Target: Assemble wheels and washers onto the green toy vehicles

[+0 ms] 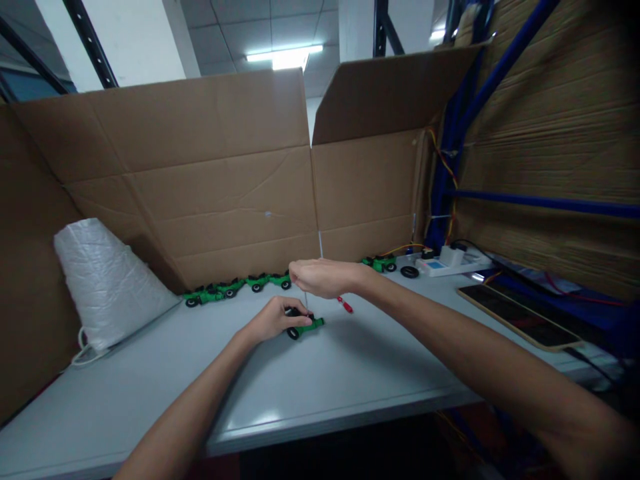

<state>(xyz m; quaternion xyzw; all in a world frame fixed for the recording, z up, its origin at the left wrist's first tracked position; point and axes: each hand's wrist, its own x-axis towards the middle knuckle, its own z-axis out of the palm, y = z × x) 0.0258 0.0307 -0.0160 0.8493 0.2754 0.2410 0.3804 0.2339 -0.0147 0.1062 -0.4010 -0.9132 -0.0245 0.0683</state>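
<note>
A green toy vehicle with black wheels (314, 325) rests on the white table (320, 380), and my left hand (276, 319) is closed on its left part, thumb along the near side. Above and slightly behind it, my right hand (323, 277) is raised with its fingers pressed together. Whatever those fingers hold is too small or hidden to name. Just beyond the toy lies a red object (345, 305), partly covered by my right hand. More green toy vehicles (257, 283) stand in a row along the cardboard, and another (383, 263) is right of my right hand.
Cardboard walls (225, 193) enclose the table's back and sides. A white wrapped bundle (107, 287) leans at the left. Toward the right are a black ring (409, 272), a white power strip (443, 263), a phone (520, 317) with a cable, and a blue metal frame (443, 173).
</note>
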